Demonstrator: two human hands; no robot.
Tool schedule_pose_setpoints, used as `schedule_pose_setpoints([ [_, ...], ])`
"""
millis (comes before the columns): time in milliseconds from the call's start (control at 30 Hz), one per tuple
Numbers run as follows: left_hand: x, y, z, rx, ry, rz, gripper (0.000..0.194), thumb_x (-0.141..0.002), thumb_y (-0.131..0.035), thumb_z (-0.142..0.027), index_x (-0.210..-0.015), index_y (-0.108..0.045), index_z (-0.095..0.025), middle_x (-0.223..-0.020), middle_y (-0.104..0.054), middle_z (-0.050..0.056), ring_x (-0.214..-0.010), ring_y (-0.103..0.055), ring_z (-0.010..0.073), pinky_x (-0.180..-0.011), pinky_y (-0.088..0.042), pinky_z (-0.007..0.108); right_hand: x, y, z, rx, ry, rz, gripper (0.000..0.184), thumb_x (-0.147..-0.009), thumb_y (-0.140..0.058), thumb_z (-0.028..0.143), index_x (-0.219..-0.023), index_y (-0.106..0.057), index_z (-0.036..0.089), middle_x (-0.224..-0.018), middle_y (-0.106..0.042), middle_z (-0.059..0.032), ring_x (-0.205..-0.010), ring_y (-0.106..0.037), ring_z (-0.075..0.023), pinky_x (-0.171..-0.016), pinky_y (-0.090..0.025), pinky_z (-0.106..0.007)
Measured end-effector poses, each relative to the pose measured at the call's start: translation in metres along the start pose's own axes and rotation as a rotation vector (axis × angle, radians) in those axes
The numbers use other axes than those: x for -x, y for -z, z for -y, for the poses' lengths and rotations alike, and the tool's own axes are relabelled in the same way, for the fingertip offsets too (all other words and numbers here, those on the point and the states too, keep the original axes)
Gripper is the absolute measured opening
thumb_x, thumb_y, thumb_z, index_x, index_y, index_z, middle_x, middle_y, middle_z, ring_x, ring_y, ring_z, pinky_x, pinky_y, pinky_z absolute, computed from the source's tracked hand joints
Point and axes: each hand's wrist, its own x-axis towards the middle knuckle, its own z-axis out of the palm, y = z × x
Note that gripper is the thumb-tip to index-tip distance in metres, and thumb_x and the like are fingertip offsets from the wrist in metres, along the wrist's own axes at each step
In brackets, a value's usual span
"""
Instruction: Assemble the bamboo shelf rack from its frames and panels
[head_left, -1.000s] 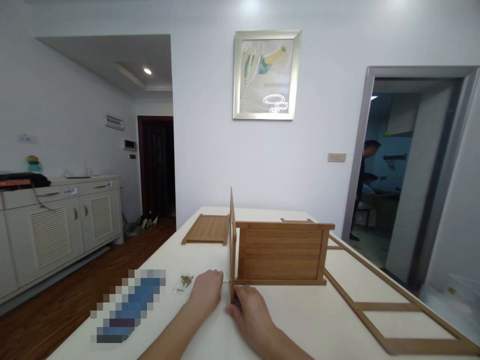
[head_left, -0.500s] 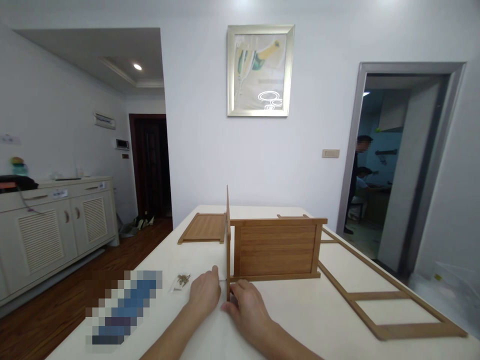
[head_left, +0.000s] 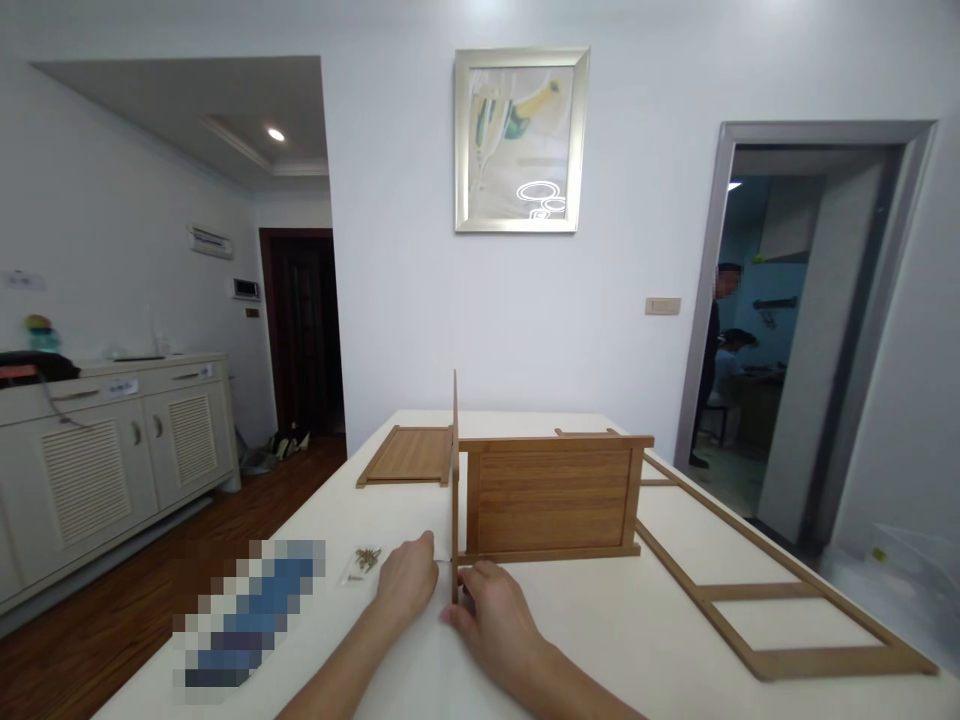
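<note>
My left hand (head_left: pixel 407 580) is closed just left of an upright wooden frame (head_left: pixel 454 500), which stands edge-on to me. Whatever its curled fingers hold is hidden; a thin light line shows between them and the frame. My right hand (head_left: pixel 501 612) grips the frame's near lower end from the right, thumb and fingers bent at its edge. A wooden slatted panel (head_left: pixel 555 500) stands upright on its long side, meeting the frame at its left end. To the left of my left hand lies a small clear bag of brass-coloured screws (head_left: pixel 366 560).
Another wooden panel (head_left: pixel 409 455) lies flat behind the upright frame on the white table (head_left: pixel 585 640). A long open wooden frame (head_left: pixel 757 592) lies along the right side. A blurred-out blue item (head_left: pixel 255 620) rests at the left edge. Two people are beyond the doorway.
Both hands and the wooden parts stay nearly where they were. My left hand has shifted very slightly left. Beyond the doorway, the people have moved a little.
</note>
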Motion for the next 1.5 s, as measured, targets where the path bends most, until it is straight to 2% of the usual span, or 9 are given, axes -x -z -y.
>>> schedule_pose_setpoints([
  [167, 0.006, 0.002, -0.004, -0.055, -0.069, -0.009, 0.036, -0.084, -0.034, -0.005, -0.109, -0.056, -0.018, -0.099, -0.072, 0.012, -0.096, -0.069, 0.0271, -0.078, -0.049, 0.037, 0.001, -0.001, 0.0, 0.001, 0.002, -0.006, 0.017, -0.079, -0.069, 0.026, -0.095, -0.067, 0.02, -0.102, -0.067, -0.0051, -0.096, -0.06, -0.021, -0.083, -0.04, -0.027],
  [300, 0.007, -0.001, -0.007, -0.092, -0.059, -0.012, 0.038, -0.085, -0.034, -0.004, -0.117, -0.052, -0.011, -0.099, -0.071, 0.017, -0.095, -0.068, 0.0275, -0.078, -0.049, 0.037, 0.001, 0.0, 0.0, -0.007, -0.004, -0.001, 0.017, -0.078, -0.069, 0.025, -0.095, -0.068, 0.02, -0.102, -0.067, -0.0054, -0.097, -0.06, -0.0209, -0.083, -0.04, -0.026],
  [500, 0.007, -0.003, -0.007, -0.106, -0.041, -0.034, 0.039, -0.086, -0.03, -0.004, -0.119, -0.05, -0.011, -0.106, -0.068, 0.018, -0.102, -0.065, 0.0278, -0.082, -0.048, 0.038, 0.0, 0.003, 0.003, -0.001, -0.011, 0.015, 0.017, -0.079, -0.067, 0.026, -0.095, -0.067, 0.02, -0.103, -0.067, -0.0056, -0.097, -0.059, -0.021, -0.083, -0.04, -0.027],
  [733, 0.007, -0.001, -0.005, -0.072, -0.027, -0.025, 0.033, -0.089, -0.029, -0.007, -0.107, -0.055, -0.016, -0.098, -0.07, 0.014, -0.095, -0.068, 0.0259, -0.078, -0.048, 0.037, 0.002, 0.003, 0.001, 0.002, -0.006, 0.016, 0.018, -0.08, -0.066, 0.027, -0.096, -0.067, 0.02, -0.103, -0.067, -0.006, -0.097, -0.06, -0.0215, -0.083, -0.041, -0.028],
  [1000, 0.005, -0.004, -0.008, -0.09, 0.0, -0.03, 0.036, -0.086, -0.03, -0.004, -0.114, -0.052, -0.011, -0.099, -0.07, 0.017, -0.094, -0.068, 0.0271, -0.078, -0.048, 0.037, 0.002, 0.002, 0.002, -0.006, 0.012, 0.003, 0.018, -0.08, -0.066, 0.025, -0.097, -0.066, 0.02, -0.104, -0.067, -0.006, -0.098, -0.06, -0.0216, -0.084, -0.041, -0.027],
  [1100, 0.006, -0.005, -0.005, -0.086, -0.034, -0.03, 0.038, -0.087, -0.031, -0.005, -0.118, -0.052, -0.015, -0.099, -0.069, 0.014, -0.096, -0.067, 0.0252, -0.079, -0.047, 0.036, 0.002, 0.001, 0.002, -0.02, 0.015, -0.003, 0.018, -0.08, -0.066, 0.025, -0.097, -0.066, 0.02, -0.104, -0.067, -0.0061, -0.098, -0.06, -0.0213, -0.083, -0.041, -0.027],
  [1233, 0.005, -0.008, 0.005, 0.021, -0.07, -0.046, 0.034, -0.089, -0.032, -0.01, -0.106, -0.058, -0.023, -0.101, -0.067, 0.007, -0.1, -0.064, 0.0223, -0.081, -0.045, 0.033, 0.001, 0.001, 0.001, -0.023, 0.001, 0.002, 0.016, -0.08, -0.065, 0.024, -0.095, -0.066, 0.019, -0.101, -0.067, -0.0059, -0.095, -0.06, -0.0208, -0.081, -0.041, -0.027],
  [1500, 0.003, -0.009, 0.013, 0.134, -0.152, -0.076, 0.024, -0.095, -0.04, -0.026, -0.102, -0.063, -0.024, -0.111, -0.06, 0.004, -0.103, -0.06, 0.0172, -0.085, -0.041, 0.027, -0.001, 0.001, 0.0, -0.021, -0.009, 0.003, 0.013, -0.079, -0.065, 0.023, -0.092, -0.064, 0.02, -0.097, -0.067, -0.0045, -0.093, -0.06, -0.0197, -0.079, -0.04, -0.026],
])
